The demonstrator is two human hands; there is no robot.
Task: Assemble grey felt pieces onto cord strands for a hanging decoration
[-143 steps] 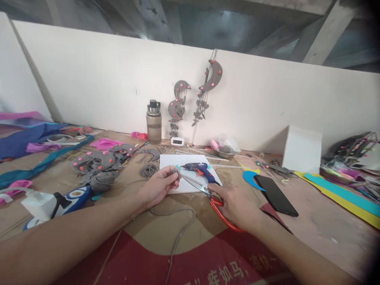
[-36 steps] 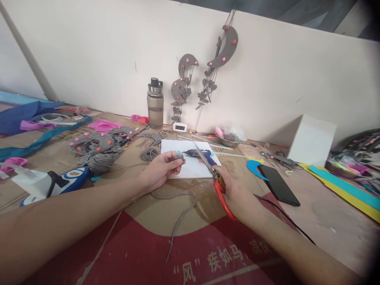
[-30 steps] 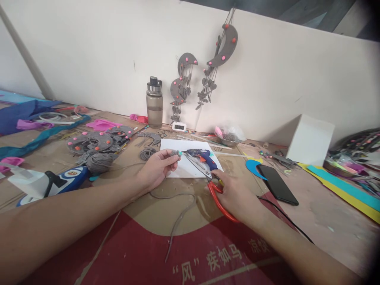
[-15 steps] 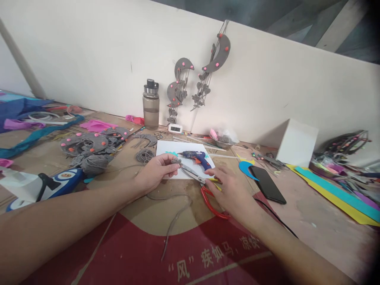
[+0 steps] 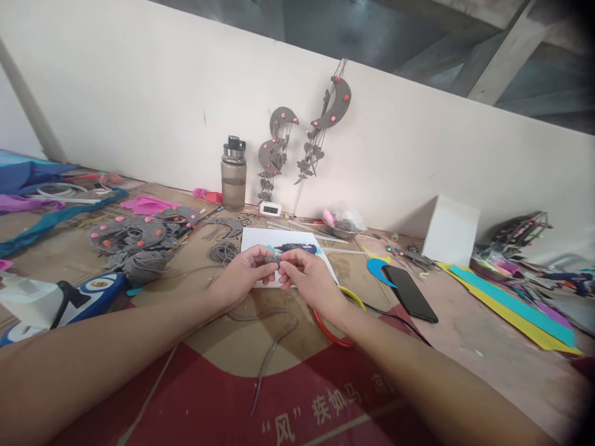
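Note:
Between the fingertips of both hands is a small grey felt-like piece, mostly covered by the fingers. My left hand pinches it from the left, and my right hand pinches its right side. Scissors lie under my right wrist; only their red handle and yellow handle show. Just behind the fingers, a blue glue gun rests on a white sheet, partly hidden by my right hand. A loose grey cord trails over the board below my hands.
Coiled grey cord and grey pieces with pink dots lie to the left. A water bottle and small clock stand behind. At right are a phone, blue crescent and coloured strips.
My right hand has left the scissors and moved left to the grey piece, which both hands now hold. The camera view has tilted up slightly.

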